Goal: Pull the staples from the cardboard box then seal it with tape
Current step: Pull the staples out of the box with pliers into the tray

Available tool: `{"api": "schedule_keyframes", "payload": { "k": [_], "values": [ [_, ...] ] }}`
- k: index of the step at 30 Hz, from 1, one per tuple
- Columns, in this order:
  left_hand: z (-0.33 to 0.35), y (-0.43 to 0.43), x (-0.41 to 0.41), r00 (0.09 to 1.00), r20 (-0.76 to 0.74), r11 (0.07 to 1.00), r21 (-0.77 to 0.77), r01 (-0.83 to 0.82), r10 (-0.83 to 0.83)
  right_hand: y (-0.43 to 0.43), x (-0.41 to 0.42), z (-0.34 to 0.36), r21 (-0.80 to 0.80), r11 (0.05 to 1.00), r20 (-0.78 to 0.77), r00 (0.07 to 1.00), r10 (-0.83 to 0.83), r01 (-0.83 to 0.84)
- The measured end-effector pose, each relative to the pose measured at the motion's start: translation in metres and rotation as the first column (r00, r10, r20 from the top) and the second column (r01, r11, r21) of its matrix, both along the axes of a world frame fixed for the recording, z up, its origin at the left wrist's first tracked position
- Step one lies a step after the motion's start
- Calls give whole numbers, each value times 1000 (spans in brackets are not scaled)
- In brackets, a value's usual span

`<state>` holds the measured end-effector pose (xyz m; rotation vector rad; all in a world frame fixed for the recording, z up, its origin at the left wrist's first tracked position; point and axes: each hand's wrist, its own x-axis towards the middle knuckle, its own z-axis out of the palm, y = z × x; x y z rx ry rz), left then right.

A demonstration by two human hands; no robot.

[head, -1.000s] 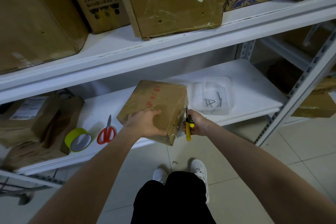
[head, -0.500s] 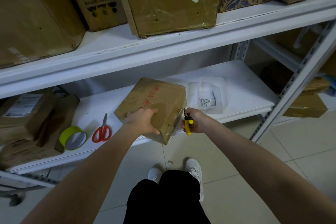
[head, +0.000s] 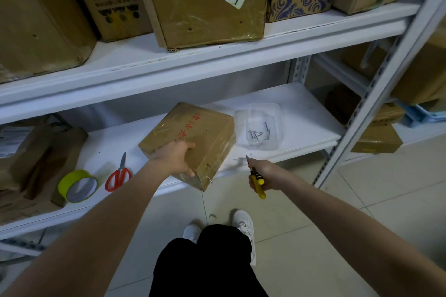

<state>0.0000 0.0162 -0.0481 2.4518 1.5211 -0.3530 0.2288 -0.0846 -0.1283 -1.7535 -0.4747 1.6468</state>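
On the lower white shelf [head: 301,113], the cardboard box [head: 200,128] sits at the front edge with its near corner overhanging and a staple [head: 210,179] sticking out by that corner. The left hand [head: 176,159] grips the box's near edge, fingers curled over it. The right hand [head: 263,172], clear of the box on its right, is wrapped round a yellow-handled tool [head: 257,182]. A clear tray [head: 275,113] of loose staples [head: 259,134] lies beside the box, and a yellow tape roll [head: 78,185] and red scissors [head: 118,176] lie to its left.
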Motion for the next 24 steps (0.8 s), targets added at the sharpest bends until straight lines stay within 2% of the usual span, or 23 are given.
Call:
{"api": "schedule_keyframes", "payload": {
  "k": [3,7,11,14,16,18,21,24],
  "values": [
    [-1,-4,0,1000,9,1000,9,5,-5,1,0,14,90,996,132,991,12,-24],
    [-1,-9,3,1000,1,999,25,29,-30,18,12,35,234,972,317,946,-61,-15],
    [1,-10,4,999,-32,998,47,43,-41,27,32,56,180,975,635,772,-17,-127],
    [2,-10,6,997,-56,997,56,62,-59,32,45,53,110,981,744,668,27,-162],
    [3,-12,10,995,-73,995,65,71,-66,33,48,48,50,981,764,640,84,-187],
    [5,-13,14,996,-70,992,102,71,-64,34,49,40,54,984,760,646,72,-172],
    [8,-18,26,993,-96,979,186,88,-71,31,46,39,138,983,729,684,-19,-119],
    [8,-22,37,993,-104,971,227,71,-49,29,38,37,137,981,662,749,15,-141]
  ]
}}
